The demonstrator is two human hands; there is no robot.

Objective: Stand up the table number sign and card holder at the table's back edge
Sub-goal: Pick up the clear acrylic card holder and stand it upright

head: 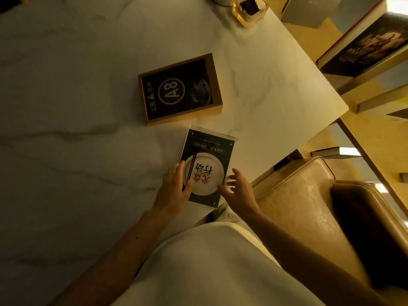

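Note:
The table number sign [180, 89], a wood-framed black board marked A8, lies flat on the white marble table [66, 107]. Just nearer to me lies the clear acrylic card holder [209, 151] with a dark card showing a plate and chopsticks, also flat. My left hand [176, 188] grips the holder's near left edge, thumb on top of the card. My right hand [239, 191] hovers at the holder's near right corner, fingers spread, thumb at or near its edge.
A glass jar [249, 9] with dark contents stands at the table's far end. A tan leather armchair [320, 206] sits to my right. Books [375, 47] lie on wooden shelving beyond the table's right edge.

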